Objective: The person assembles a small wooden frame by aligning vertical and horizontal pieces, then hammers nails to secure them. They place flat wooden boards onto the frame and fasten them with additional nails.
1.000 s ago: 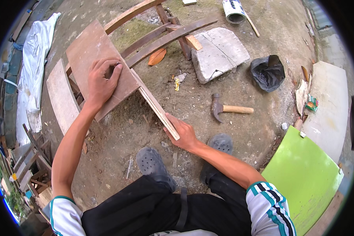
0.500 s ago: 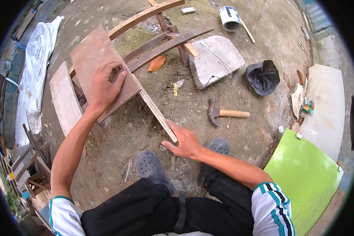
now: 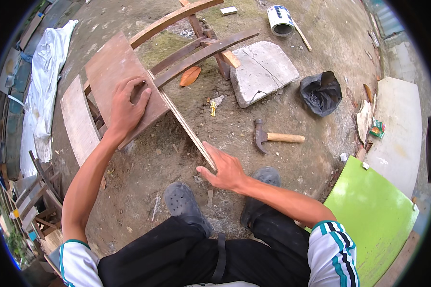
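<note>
My left hand (image 3: 127, 107) lies flat, fingers spread, on a reddish-brown board (image 3: 115, 71) that rests on a low wooden frame (image 3: 196, 48) of curved dark rails. A thin pale wooden strip (image 3: 184, 125) runs from the board's edge down toward me. My right hand (image 3: 225, 170) is at the strip's near end, fingers loosely apart, fingertips touching or just beside it. Both my dark clogs (image 3: 184, 203) stand on the dirt below.
A claw hammer (image 3: 273, 137) with a wooden handle lies on the dirt to the right. Beyond it are a flat broken stone slab (image 3: 263, 71), a black plastic bag (image 3: 321, 93), and a tin can (image 3: 280, 19). A green panel (image 3: 373, 215) lies at right, a pale plank (image 3: 79, 119) at left.
My right hand has loosened at the strip's near end, fingers now spread. The left hand stays pressed on the board. The camera view has shifted slightly.
</note>
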A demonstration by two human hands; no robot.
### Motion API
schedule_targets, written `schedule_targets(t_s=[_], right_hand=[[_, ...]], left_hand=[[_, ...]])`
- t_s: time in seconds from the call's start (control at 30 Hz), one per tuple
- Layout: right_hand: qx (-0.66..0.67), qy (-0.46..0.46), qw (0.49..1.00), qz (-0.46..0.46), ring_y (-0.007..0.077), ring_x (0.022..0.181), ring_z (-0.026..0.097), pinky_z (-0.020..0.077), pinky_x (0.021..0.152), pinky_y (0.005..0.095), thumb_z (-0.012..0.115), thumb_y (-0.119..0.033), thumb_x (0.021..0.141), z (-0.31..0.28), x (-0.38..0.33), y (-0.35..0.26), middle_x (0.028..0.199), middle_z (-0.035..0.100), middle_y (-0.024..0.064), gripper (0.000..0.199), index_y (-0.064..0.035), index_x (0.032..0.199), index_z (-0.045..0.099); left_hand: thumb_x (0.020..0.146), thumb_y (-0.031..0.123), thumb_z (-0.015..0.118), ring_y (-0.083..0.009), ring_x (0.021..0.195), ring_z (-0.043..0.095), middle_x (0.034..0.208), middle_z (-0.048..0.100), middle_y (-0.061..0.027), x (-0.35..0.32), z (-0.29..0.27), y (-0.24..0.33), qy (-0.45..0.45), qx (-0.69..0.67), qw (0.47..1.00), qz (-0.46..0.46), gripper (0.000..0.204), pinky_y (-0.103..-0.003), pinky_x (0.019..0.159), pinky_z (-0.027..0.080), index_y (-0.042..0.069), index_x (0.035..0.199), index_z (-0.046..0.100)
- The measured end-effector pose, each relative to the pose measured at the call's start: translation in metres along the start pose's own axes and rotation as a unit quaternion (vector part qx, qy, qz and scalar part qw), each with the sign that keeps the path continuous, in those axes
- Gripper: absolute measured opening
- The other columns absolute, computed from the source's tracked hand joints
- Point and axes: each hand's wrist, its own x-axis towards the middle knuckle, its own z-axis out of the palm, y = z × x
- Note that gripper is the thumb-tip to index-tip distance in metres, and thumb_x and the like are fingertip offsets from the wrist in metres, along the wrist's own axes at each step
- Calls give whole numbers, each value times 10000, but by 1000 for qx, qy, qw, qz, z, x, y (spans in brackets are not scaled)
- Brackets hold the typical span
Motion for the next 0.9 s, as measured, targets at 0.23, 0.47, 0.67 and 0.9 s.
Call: schedule_targets(t_s=[0.23,0.47,0.67,0.9], right_hand=[[-25,-40,999,1,394,1096,667,578,856,454,666,-279,917,7,-2,4,1317,621,239,681,-9,1486,408],[-25,-113,993,4,402,1088,662,577,834,451,690,-348,908,-6,9,-5,1306,611,264,768,-15,1516,360],[-195,-241,936,-168,324,775,736,578,600,421,650,-490,934,-119,64,-11,869,726,189,580,-15,1263,605],[-267,133,953,-54,426,672,652,478,609,515,573,-353,1002,-273,310,96,683,645,224,358,-29,860,630]], left_hand=[[891,217,736,-303,1205,563,1279,620,-145,-7,1,13,47,47,997,39,363,-414,1049,431,55,1200,635],[888,289,726,-261,1194,574,1235,629,-80,-57,22,66,-176,-55,937,297,312,-433,1082,409,91,1117,650],[920,310,678,-257,1234,553,1200,645,-58,-71,55,63,-247,-31,951,184,234,-503,1134,341,90,999,669],[897,219,654,-312,1493,288,1461,481,-96,-83,60,65,-264,-28,962,71,153,-641,1165,221,88,974,669]])
